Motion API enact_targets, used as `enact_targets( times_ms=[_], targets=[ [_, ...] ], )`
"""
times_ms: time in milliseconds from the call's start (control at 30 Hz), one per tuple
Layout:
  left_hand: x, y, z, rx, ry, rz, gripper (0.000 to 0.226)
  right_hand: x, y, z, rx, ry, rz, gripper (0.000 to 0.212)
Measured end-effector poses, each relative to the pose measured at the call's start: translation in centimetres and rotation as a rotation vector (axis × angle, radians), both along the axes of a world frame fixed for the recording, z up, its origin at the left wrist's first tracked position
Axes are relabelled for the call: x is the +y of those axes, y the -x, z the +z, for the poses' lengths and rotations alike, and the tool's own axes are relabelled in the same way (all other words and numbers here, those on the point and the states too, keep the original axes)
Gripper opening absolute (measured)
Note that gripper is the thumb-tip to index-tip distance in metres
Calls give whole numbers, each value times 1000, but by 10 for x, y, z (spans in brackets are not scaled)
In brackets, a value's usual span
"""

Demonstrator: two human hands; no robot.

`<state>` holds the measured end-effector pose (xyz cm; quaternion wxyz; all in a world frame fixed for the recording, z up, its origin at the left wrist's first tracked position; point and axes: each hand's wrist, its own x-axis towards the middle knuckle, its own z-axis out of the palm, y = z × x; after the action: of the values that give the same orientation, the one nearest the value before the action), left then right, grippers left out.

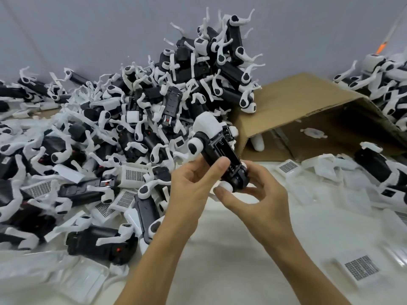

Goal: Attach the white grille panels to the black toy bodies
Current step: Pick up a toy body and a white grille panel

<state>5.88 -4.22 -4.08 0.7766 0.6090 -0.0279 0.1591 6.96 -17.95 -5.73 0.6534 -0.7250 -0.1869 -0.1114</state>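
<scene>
Though partly blurred, hands (222, 190) around toy body (222, 150).

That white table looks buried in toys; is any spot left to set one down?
Yes: the bare white tabletop under the forearms, between the pile of black-and-white toy bodies on the left and the clear plastic trays on the right. Crowded everywhere else, up to the brown cardboard box.
</scene>
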Motion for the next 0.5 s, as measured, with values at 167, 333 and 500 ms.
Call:
enact_targets(
  times_ms=[167, 333, 500],
  targets=[
    [-5, 2, 2, 44, 14, 21, 21, -2, -1, 0, -39, -10, -23, 38],
    [-3, 1, 2, 18, -2, 39, 20, 0, -3, -9, 23, -66, 69, 49],
    [6, 3, 3, -68, -28, -112, 38, -8, -6, 0, 126, -186, 246, 24]
  ],
)
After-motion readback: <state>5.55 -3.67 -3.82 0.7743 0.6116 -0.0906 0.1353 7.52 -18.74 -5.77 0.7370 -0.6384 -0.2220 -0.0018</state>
